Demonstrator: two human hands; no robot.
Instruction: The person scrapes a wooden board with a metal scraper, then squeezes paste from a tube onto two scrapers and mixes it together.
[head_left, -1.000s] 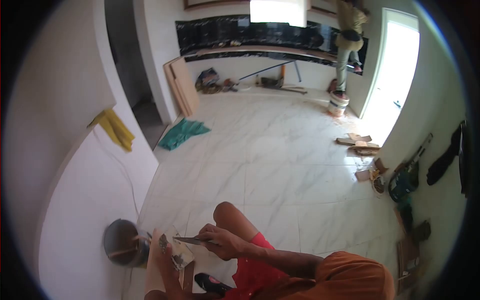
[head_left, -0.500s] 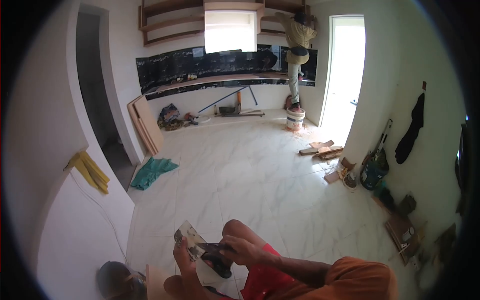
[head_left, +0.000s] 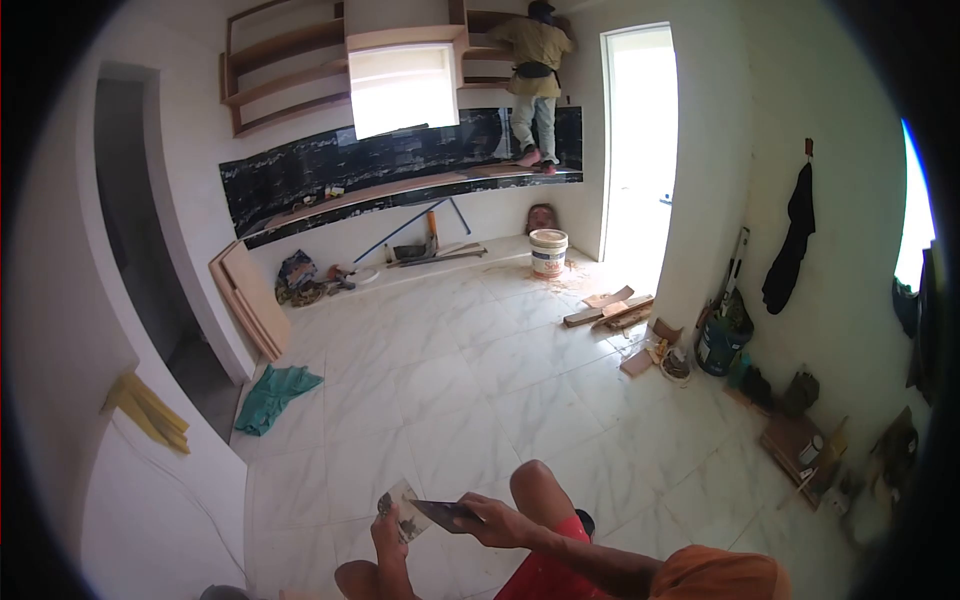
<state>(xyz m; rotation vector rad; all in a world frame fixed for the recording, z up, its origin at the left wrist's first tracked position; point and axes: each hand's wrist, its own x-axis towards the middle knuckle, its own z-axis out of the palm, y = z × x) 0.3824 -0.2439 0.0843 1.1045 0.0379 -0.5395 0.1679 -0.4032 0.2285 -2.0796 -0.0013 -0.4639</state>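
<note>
My left hand (head_left: pixel 388 535) grips a pale flat plate (head_left: pixel 408 512) by its near-left edge, fingers closed round it. Dark grey smears of paste mark the plate. In my right hand (head_left: pixel 492 522) is a putty knife (head_left: pixel 437 512) with a dark flat blade, its tip pointing left and lying over or against the plate; contact cannot be made out. Both hands are low in the view, in front of my bent knee (head_left: pixel 540 488) and red shorts.
A co-worker (head_left: pixel 540 70) stands on the counter (head_left: pixel 400 190) at the wooden shelves. A white bucket (head_left: pixel 548 255) is below. Wood scraps (head_left: pixel 615 308) lie near the bright doorway, boards (head_left: pixel 250 300) lean at left, and a green cloth (head_left: pixel 275 398) lies on the tiled floor.
The co-worker has stepped up from the bucket onto the counter. My view has shifted, and the putty knife now lies over the plate's right side, its blade showing more.
</note>
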